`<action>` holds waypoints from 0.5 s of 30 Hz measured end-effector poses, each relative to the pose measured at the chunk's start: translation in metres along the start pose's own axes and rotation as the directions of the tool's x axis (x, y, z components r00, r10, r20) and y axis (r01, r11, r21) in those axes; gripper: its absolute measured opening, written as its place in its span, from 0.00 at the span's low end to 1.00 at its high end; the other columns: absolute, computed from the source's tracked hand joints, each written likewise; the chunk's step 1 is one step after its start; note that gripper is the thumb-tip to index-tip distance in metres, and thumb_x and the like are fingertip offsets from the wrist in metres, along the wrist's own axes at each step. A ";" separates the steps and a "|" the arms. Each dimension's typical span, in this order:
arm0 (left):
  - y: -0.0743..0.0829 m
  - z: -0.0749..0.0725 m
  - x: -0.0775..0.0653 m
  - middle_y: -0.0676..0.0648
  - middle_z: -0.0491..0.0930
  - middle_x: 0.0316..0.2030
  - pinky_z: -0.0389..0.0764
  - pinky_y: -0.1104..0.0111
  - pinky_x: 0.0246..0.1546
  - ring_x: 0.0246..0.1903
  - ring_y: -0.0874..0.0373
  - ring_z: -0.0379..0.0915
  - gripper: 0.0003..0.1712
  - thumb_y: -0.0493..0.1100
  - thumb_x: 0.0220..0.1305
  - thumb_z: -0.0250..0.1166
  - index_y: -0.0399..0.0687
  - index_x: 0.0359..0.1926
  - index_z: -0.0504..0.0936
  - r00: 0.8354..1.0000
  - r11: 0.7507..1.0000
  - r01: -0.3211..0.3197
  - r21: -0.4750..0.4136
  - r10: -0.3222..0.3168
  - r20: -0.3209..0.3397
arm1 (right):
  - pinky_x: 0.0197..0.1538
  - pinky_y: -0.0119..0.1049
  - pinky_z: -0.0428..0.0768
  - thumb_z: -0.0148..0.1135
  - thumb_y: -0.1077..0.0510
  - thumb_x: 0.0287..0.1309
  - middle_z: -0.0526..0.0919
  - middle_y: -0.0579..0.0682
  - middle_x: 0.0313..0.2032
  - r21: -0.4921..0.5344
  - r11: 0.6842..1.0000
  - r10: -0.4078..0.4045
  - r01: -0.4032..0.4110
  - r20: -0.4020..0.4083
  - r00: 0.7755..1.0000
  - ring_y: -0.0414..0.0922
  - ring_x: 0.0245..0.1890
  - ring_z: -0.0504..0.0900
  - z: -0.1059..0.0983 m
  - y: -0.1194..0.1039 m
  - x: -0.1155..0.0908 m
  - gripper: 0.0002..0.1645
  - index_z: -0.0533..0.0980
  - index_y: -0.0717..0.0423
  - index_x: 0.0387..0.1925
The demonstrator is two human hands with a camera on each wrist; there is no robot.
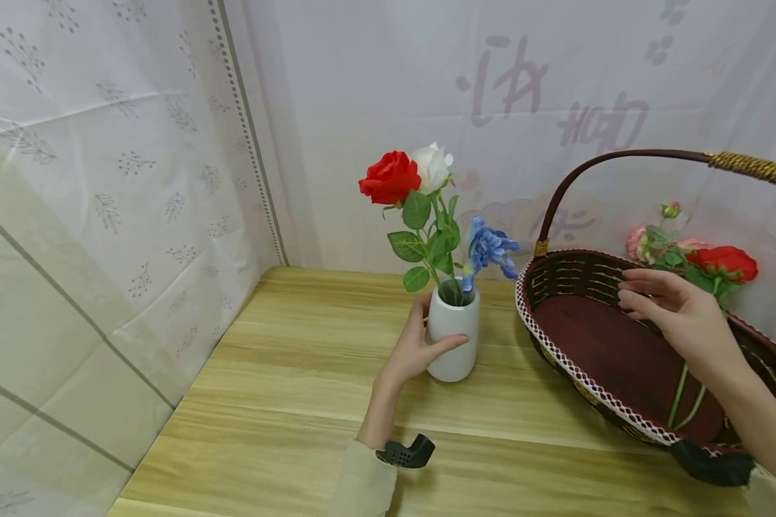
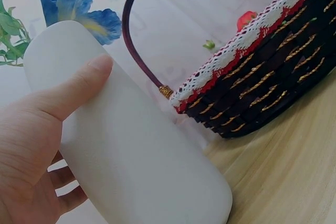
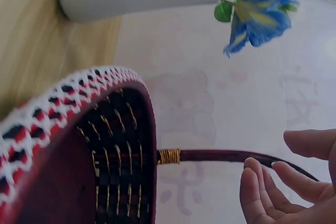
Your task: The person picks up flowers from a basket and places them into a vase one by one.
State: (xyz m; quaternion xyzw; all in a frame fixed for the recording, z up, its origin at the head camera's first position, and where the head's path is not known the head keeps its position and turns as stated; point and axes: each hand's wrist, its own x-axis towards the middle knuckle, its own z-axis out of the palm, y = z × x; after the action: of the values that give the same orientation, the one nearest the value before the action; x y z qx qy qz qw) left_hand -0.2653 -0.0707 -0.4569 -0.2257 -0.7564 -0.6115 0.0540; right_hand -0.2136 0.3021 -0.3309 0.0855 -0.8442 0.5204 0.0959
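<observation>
A white vase (image 1: 458,362) stands upright on the wooden table, and my left hand (image 1: 415,350) grips it from the left side, thumb across its front. In the vase are a red rose (image 1: 390,179), a white rose (image 1: 432,169) and a blue flower (image 1: 490,249) that leans right. My right hand (image 1: 695,323) hovers over the wicker basket (image 1: 595,398), fingers loosely bent and holding nothing. Behind that hand, a red flower (image 1: 732,264) and pink blooms (image 1: 638,244) lean on the basket's far rim; their stems (image 1: 679,396) reach down inside, partly hidden by the arm.
The basket's tall arched handle (image 1: 611,156) rises at the right, wrapped in gold cord near the top. Patterned white curtains (image 1: 336,129) hang behind and to the left. Bare wood of the table (image 1: 265,402) extends left of the vase.
</observation>
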 end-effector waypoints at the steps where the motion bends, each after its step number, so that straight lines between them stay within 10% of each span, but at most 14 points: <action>1: 0.000 0.000 0.000 0.48 0.69 0.62 0.70 0.53 0.61 0.60 0.56 0.68 0.48 0.52 0.59 0.76 0.49 0.71 0.59 1.000 1.000 -0.001 -0.001 0.001 -0.001 | 0.41 0.21 0.79 0.61 0.59 0.71 0.82 0.31 0.46 0.002 1.000 0.003 -0.003 -0.005 1.000 0.31 0.40 0.83 -0.002 0.001 0.001 0.21 0.74 0.45 0.63; 15: 0.001 0.000 0.000 0.50 0.67 0.63 0.71 0.51 0.60 0.61 0.54 0.68 0.49 0.55 0.59 0.75 0.55 0.73 0.57 1.000 1.000 0.019 -0.015 -0.018 0.013 | 0.36 0.18 0.72 0.61 0.51 0.71 0.77 0.23 0.37 -0.087 0.990 0.102 -0.113 -0.121 0.987 0.26 0.33 0.80 -0.027 0.014 0.010 0.15 0.72 0.33 0.55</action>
State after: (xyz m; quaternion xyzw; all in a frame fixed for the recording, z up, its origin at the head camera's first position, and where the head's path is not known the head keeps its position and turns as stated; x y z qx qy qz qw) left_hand -0.2648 -0.0710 -0.4564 -0.2232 -0.7543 -0.6160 0.0417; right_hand -0.2249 0.3317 -0.3286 0.0047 -0.8640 0.4887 0.1208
